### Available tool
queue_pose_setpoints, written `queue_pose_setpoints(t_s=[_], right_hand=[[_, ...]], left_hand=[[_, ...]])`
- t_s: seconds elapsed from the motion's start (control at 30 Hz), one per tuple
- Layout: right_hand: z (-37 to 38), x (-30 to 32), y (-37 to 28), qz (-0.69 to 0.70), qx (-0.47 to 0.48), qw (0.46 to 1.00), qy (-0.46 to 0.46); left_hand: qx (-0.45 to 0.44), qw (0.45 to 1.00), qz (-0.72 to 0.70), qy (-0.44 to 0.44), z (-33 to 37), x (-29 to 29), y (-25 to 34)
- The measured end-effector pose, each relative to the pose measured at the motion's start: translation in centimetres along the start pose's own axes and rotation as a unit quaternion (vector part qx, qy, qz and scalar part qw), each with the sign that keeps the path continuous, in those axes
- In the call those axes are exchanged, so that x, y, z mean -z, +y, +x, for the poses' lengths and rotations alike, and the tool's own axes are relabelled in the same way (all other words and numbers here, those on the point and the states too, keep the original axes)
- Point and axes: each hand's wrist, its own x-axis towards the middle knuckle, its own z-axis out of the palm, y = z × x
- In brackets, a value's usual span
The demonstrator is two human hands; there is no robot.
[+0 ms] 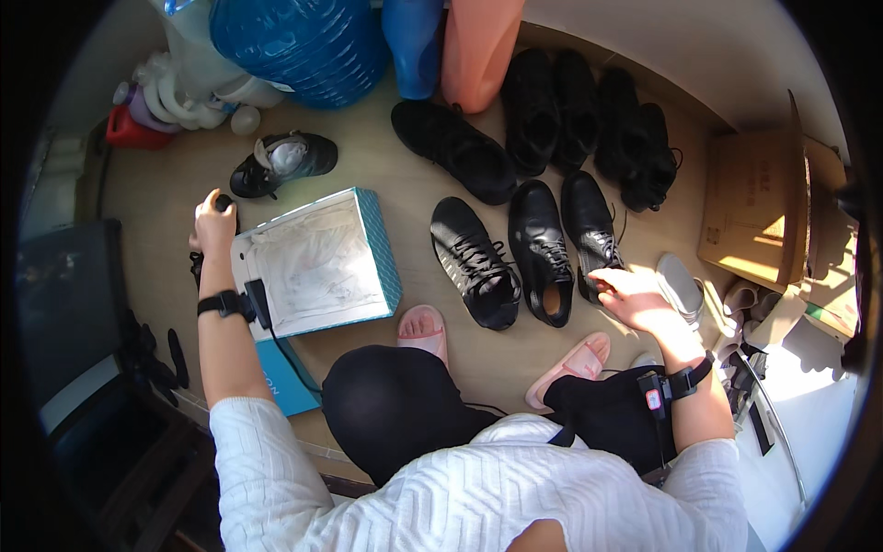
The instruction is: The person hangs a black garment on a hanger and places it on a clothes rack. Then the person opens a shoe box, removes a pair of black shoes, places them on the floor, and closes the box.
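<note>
My left hand (214, 225) is closed on a black shoe at the left, beside the box; the hand and forearm hide most of that shoe. My right hand (630, 299) grips the heel end of a black lace-up shoe (586, 207), standing on the floor at the right end of the near row. Beside that shoe are another black lace-up shoe (535, 225) and a black sneaker (467, 253). An open teal shoebox (377, 248) with white paper inside lies near my left forearm. Beyond it is a small black shoe (317, 155) stuffed with white paper.
Behind the near row stand several more black shoes (532, 110). Large blue (303, 46) and pink (476, 55) plastic containers line the back. A cardboard box (750, 207) and grey slippers (681, 287) are at right. A dark chair (74, 313) stands left. My feet wear pink slides (428, 342).
</note>
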Motion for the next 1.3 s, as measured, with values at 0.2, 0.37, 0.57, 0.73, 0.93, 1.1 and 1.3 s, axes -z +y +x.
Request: queue_pose_setpoints(t_s=[0.2, 0.37, 0.57, 0.73, 0.93, 1.1, 1.3], right_hand=[[2.4, -1.8, 1.3, 0.052, 0.036, 0.998, 0.008], [5.2, -5.7, -1.5, -0.046, 0.002, 0.998, -0.035], [7.4, -8.4, 0.0, -0.092, -0.082, 0.984, -0.132], [7.8, -11.2, 2.4, 0.094, -0.133, 0.977, -0.14], [6.8, -9.3, 5.7, 0.097, -0.117, 0.986, -0.075], [5.9, -5.5, 8.1, 0.135, -0.16, 0.973, -0.096], [4.4, -1.2, 10.4, 0.187, -0.226, 0.946, -0.135]], left_hand=[[0.405, 0.907, 0.064, -0.093, -16.4, 2.1, -5.9], [0.544, 0.712, -0.412, -0.167, -25.7, -1.4, -4.8], [0.53, 0.609, -0.554, -0.202, -26.0, -3.6, -2.3], [0.499, 0.635, -0.537, -0.244, -22.5, -2.9, 1.4], [0.478, 0.642, -0.535, -0.271, -21.0, -3.4, 4.9], [0.447, 0.644, -0.548, -0.294, -21.7, -2.1, 7.7], [0.432, 0.642, -0.543, -0.327, -21.8, -3.2, 6.6]])
